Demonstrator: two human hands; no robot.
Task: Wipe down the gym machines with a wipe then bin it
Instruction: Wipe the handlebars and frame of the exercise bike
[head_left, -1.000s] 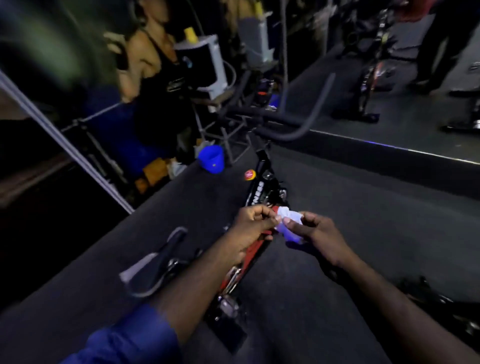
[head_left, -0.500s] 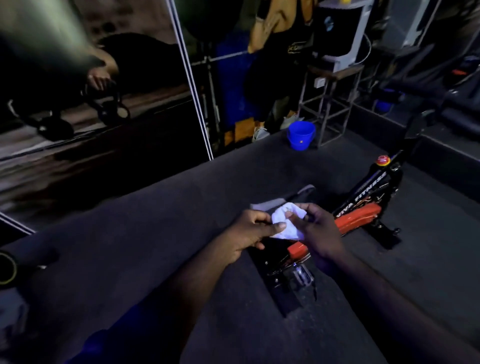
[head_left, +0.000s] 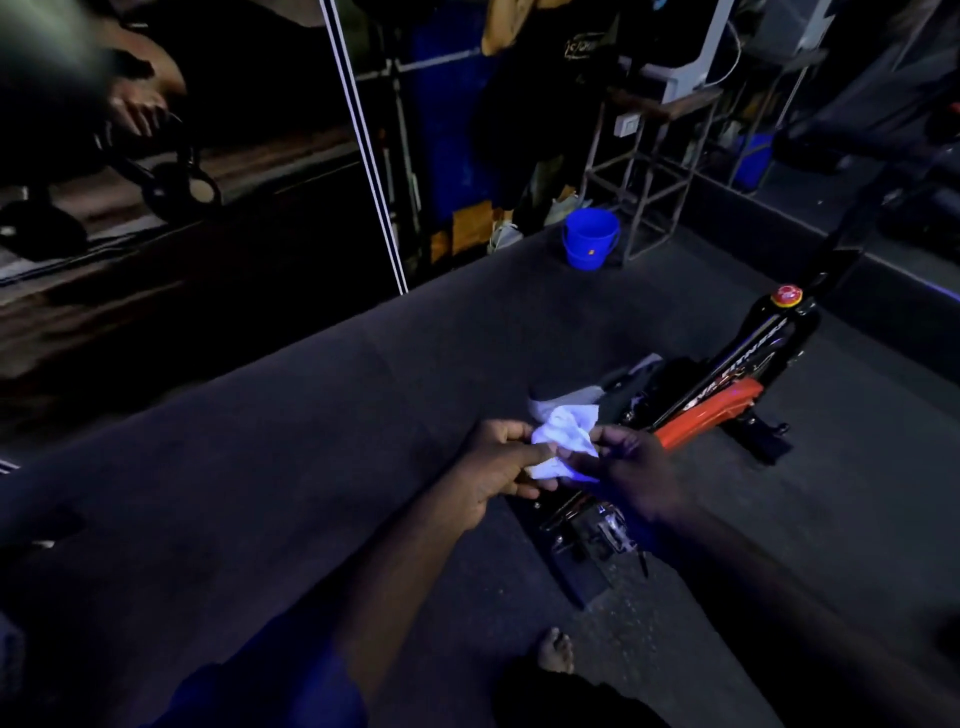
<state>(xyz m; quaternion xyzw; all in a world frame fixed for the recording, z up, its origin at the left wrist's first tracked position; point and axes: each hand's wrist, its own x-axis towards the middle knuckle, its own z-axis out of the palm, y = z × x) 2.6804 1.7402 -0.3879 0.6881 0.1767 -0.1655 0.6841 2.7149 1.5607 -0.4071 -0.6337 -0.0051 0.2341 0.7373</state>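
- Left hand (head_left: 496, 465) is hovering out front, thumb and fingers pinching the wipe (head_left: 563, 434);
- right hand (head_left: 631, 475) is facing it, pinching the wipe's other side.

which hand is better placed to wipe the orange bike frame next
Probably the right hand: it pinches the wipe too and lies beside the orange frame; the left hand is farther.

Spin bike (head_left: 727, 384): mid-frame hidden behind left hand (head_left: 498, 467) and right hand (head_left: 628, 467); handlebar end lost in darkness. Wipe (head_left: 563, 431), over the bike: lower part covered by fingers. Person (head_left: 571, 78) beyond the bike, behind blue bucket (head_left: 591, 238): cut off at the top edge.
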